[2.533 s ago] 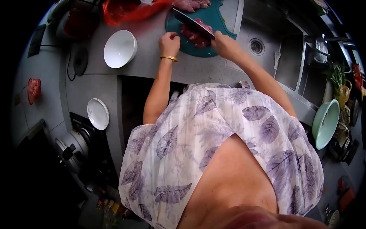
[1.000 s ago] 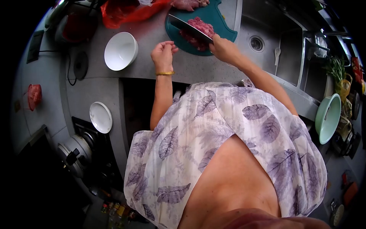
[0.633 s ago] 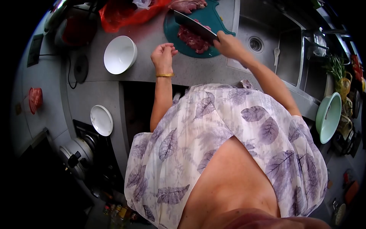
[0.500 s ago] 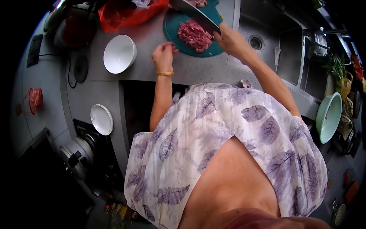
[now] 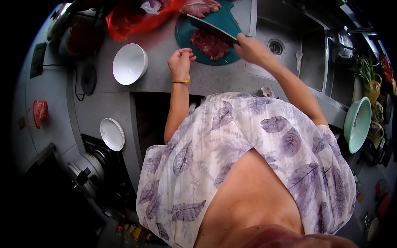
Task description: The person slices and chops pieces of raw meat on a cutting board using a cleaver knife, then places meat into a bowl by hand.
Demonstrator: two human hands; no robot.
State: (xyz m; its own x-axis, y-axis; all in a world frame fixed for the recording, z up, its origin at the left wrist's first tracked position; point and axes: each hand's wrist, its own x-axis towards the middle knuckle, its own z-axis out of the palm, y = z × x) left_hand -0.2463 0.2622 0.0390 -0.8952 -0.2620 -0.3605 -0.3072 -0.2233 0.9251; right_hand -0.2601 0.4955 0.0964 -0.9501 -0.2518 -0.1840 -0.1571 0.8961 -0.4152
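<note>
My right hand (image 5: 250,48) grips the handle of a cleaver (image 5: 214,31), whose broad blade stretches left over the teal cutting board (image 5: 227,17). Beneath and in front of the blade lies a heap of chopped raw meat (image 5: 208,45). A larger pale pink piece of raw meat (image 5: 200,7) rests at the board's far side. My left hand (image 5: 181,60), with a yellow band at the wrist, hovers by the board's near left edge. Its fingers are curled in, and nothing shows in them.
Left of the board stands a white bowl (image 5: 130,64), with a red plastic bag (image 5: 120,25) behind it. A steel sink (image 5: 285,20) adjoins on the right. Farther out are a pale green basin (image 5: 358,125), a white plate (image 5: 112,134) and a pot (image 5: 87,170).
The cleaver has come down lower over the chopped meat, its blade tilting differently. My left hand has shifted slightly right and down in view. More of the larger meat piece now shows.
</note>
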